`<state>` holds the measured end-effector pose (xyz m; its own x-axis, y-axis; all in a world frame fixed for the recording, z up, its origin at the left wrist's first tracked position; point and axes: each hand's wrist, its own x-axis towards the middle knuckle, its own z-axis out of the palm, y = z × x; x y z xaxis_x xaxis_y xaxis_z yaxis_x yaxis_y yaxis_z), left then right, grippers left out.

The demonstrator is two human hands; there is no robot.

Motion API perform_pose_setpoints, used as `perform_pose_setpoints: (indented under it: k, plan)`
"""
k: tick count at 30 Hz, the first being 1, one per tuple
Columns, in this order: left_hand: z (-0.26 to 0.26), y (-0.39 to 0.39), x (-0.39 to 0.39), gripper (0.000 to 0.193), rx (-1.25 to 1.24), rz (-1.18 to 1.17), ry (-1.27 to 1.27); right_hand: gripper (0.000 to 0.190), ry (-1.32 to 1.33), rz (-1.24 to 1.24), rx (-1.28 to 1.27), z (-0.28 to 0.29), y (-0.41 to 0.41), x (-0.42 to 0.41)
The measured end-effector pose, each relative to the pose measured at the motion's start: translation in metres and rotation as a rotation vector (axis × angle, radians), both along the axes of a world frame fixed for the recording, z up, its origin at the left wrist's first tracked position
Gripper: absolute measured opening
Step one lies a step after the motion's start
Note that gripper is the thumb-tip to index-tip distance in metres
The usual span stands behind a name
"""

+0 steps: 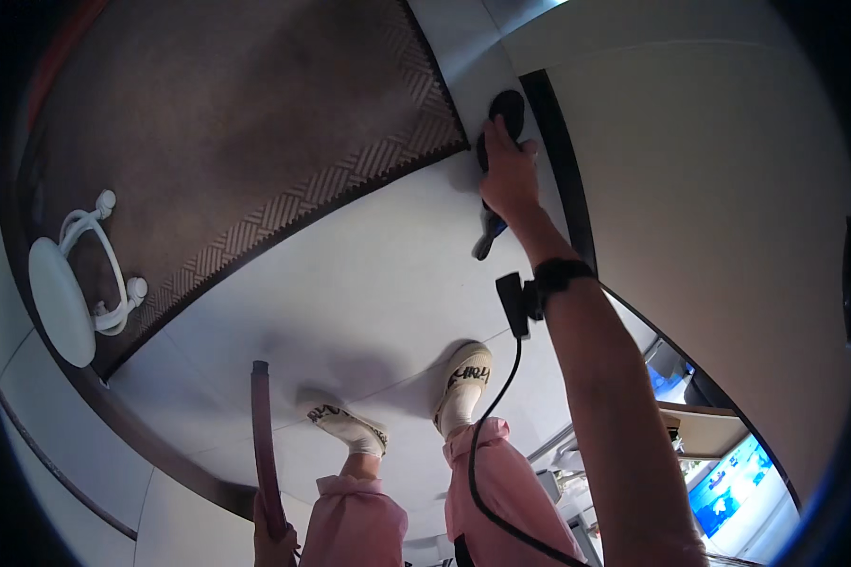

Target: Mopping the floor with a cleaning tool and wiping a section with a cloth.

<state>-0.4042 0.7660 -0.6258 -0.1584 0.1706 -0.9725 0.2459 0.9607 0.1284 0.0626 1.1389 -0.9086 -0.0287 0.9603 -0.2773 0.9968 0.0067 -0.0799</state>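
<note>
My right hand [510, 173] reaches forward, its fingers closed around dark footwear [508, 106], seemingly a pair of slippers or sandals. They are close to the pale tiled floor [340, 283], between a rug corner and a door or panel; whether they touch the floor I cannot tell. A dark strap-like end [484, 246] shows below the wrist side of the hand. At the bottom edge my left hand [275, 542] grips a purplish tube or handle [262, 432], which points up and away. The lower end of the tube is hidden by the hand and frame edge.
A brown rug [255, 106] with a patterned border covers the upper left. On it lies a white stool or wheeled stand [60, 301]. A large beige door or panel [695, 177] borders the right. A black cable [476, 468] hangs from my wrist device [514, 305]. My shoes [468, 368] are below.
</note>
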Motion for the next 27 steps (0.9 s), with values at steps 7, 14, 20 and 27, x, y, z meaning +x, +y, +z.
perform_pose_setpoints:
  k: [7,14,20,27]
  plan:
    - [0.008,0.018,0.013,0.095,0.064,0.021,-0.010,0.073,0.129,-0.025,-0.284,0.025,-0.089,-0.025]
    - [0.012,0.028,0.021,0.093,0.016,-0.043,0.028,0.071,-0.060,0.019,-0.165,0.016,-0.016,-0.021]
    - [0.014,0.031,0.019,0.091,0.009,-0.075,0.041,0.069,-0.040,0.010,-0.255,0.019,-0.056,-0.052]
    - [0.010,0.039,0.017,0.091,0.019,-0.126,0.107,0.072,-0.058,-0.153,-0.224,0.027,-0.045,0.004]
